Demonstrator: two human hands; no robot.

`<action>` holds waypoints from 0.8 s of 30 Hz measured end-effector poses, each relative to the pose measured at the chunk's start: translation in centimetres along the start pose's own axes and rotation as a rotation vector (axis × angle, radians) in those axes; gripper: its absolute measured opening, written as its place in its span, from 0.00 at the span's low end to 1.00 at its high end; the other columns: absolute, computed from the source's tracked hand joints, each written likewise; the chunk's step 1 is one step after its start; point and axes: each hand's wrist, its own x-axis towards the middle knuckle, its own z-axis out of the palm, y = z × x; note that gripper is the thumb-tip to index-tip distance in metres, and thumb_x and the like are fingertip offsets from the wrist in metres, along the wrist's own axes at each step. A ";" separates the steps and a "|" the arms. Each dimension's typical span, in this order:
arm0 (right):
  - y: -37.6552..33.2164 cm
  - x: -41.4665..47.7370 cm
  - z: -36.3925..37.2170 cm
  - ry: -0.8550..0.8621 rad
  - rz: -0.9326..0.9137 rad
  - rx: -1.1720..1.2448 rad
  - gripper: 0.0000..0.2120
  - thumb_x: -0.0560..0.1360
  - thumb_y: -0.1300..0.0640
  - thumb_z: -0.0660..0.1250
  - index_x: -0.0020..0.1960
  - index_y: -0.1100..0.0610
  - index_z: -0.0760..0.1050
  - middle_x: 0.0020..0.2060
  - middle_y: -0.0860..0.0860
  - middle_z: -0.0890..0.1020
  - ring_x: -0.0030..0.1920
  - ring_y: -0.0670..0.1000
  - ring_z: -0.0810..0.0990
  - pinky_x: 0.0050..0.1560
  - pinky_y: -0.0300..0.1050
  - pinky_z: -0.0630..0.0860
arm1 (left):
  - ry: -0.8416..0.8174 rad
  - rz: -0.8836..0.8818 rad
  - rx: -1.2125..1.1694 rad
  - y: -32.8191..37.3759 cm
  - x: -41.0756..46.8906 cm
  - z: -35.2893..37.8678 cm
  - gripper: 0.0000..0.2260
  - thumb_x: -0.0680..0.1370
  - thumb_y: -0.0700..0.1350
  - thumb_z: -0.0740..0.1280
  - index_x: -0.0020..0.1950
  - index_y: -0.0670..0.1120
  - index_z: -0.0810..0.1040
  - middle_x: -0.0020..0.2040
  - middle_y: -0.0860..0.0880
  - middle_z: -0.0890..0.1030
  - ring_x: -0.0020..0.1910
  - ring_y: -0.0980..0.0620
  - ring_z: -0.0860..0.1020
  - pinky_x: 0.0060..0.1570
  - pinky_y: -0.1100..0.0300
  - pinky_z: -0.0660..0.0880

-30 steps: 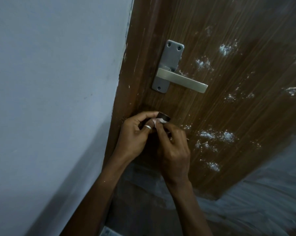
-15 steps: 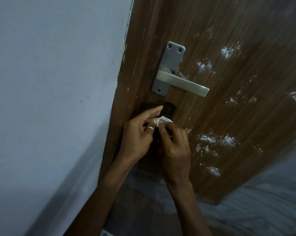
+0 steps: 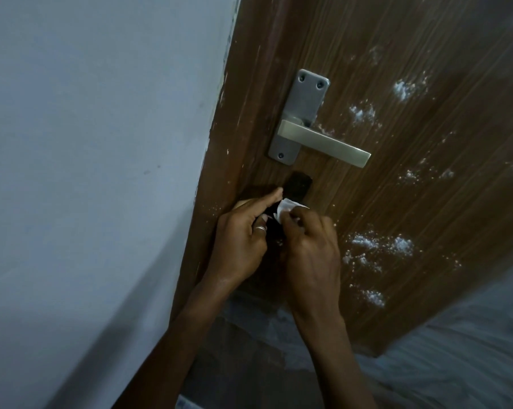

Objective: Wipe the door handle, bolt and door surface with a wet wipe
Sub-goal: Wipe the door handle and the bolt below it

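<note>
Wet wipe [image 3: 287, 208], pinched in the curled right hand [image 3: 309, 252], sits at the bolt [image 3: 298, 185], evidently to scrub it, while the left hand [image 3: 240, 240] braces with a straight forefinger (any grasp is hidden).

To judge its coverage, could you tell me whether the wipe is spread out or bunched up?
Bunched up: the wipe shows only as a small white wad pinched by the right hand.

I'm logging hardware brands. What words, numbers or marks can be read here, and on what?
None can be read.
The door handle shows only screws, no brand.
The wet wipe and door carry no print.
The bolt is too dark to tell.
</note>
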 end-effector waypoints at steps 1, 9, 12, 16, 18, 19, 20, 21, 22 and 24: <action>0.0 0.4 -0.2 0.002 0.008 -0.004 0.20 0.69 0.66 0.75 0.61 0.63 0.80 0.54 0.58 0.80 0.50 0.58 0.77 0.44 0.49 0.77 | 0.013 0.019 0.027 -0.1 -0.2 0.0 0.24 0.78 0.29 0.62 0.70 0.48 0.75 0.66 0.52 0.77 0.65 0.64 0.74 0.62 0.71 0.71; -1.7 0.5 -0.1 -0.065 0.056 -0.021 0.22 0.69 0.62 0.78 0.62 0.62 0.80 0.57 0.58 0.80 0.50 0.56 0.78 0.46 0.45 0.78 | 0.147 0.121 0.263 -1.5 -3.4 0.5 0.24 0.77 0.29 0.63 0.73 0.43 0.70 0.70 0.53 0.71 0.72 0.56 0.68 0.71 0.68 0.63; -2.3 -0.7 -0.4 -0.091 0.067 0.014 0.18 0.65 0.63 0.80 0.54 0.61 0.82 0.52 0.57 0.82 0.49 0.57 0.81 0.43 0.45 0.80 | 0.191 0.142 0.295 -1.8 -4.3 0.5 0.21 0.80 0.36 0.59 0.74 0.42 0.67 0.72 0.51 0.70 0.73 0.55 0.69 0.72 0.63 0.65; -3.8 0.6 0.7 -0.114 -0.012 0.046 0.17 0.73 0.63 0.73 0.61 0.61 0.80 0.59 0.57 0.81 0.52 0.56 0.80 0.46 0.44 0.80 | 0.147 0.072 0.359 -1.8 -4.7 0.8 0.23 0.81 0.47 0.58 0.75 0.41 0.66 0.74 0.46 0.70 0.74 0.53 0.68 0.73 0.61 0.63; -3.3 0.3 1.2 -0.143 -0.011 0.052 0.18 0.74 0.64 0.72 0.63 0.62 0.79 0.59 0.57 0.81 0.50 0.55 0.79 0.44 0.46 0.82 | 0.136 0.071 0.403 -1.5 -4.8 0.7 0.24 0.81 0.47 0.59 0.76 0.41 0.65 0.74 0.45 0.70 0.73 0.52 0.68 0.73 0.60 0.64; -2.7 0.0 1.1 -0.160 0.000 0.046 0.19 0.74 0.63 0.72 0.64 0.63 0.79 0.59 0.57 0.81 0.50 0.55 0.79 0.44 0.46 0.82 | 0.131 0.065 0.408 -1.3 -4.8 0.7 0.24 0.80 0.44 0.61 0.76 0.42 0.65 0.74 0.45 0.71 0.73 0.52 0.69 0.71 0.59 0.67; -2.1 -0.4 0.8 -0.171 0.007 0.035 0.20 0.73 0.63 0.74 0.64 0.63 0.79 0.59 0.57 0.82 0.50 0.55 0.79 0.43 0.44 0.81 | 0.127 0.046 0.406 -1.3 -4.7 0.6 0.25 0.80 0.41 0.63 0.77 0.43 0.64 0.73 0.45 0.72 0.71 0.51 0.71 0.69 0.58 0.71; -1.6 -0.7 0.5 -0.169 0.010 0.019 0.20 0.71 0.63 0.75 0.63 0.62 0.80 0.60 0.56 0.82 0.49 0.54 0.79 0.43 0.43 0.79 | 0.126 0.015 0.404 -1.2 -4.7 0.5 0.27 0.79 0.37 0.66 0.77 0.44 0.63 0.72 0.44 0.74 0.69 0.50 0.73 0.65 0.57 0.74; -1.3 -0.8 0.1 -0.155 0.012 0.001 0.20 0.70 0.63 0.77 0.61 0.62 0.81 0.59 0.55 0.83 0.48 0.53 0.79 0.42 0.42 0.78 | 0.124 -0.014 0.408 -1.2 -4.7 0.4 0.30 0.78 0.36 0.67 0.78 0.45 0.62 0.70 0.44 0.75 0.66 0.49 0.76 0.61 0.57 0.77; -1.5 -0.7 0.0 -0.106 0.020 -0.012 0.17 0.68 0.63 0.79 0.56 0.62 0.82 0.54 0.57 0.84 0.47 0.54 0.79 0.41 0.41 0.78 | 0.111 -0.029 0.425 -1.3 -4.6 0.2 0.31 0.78 0.37 0.68 0.79 0.46 0.60 0.69 0.43 0.77 0.62 0.48 0.79 0.57 0.57 0.79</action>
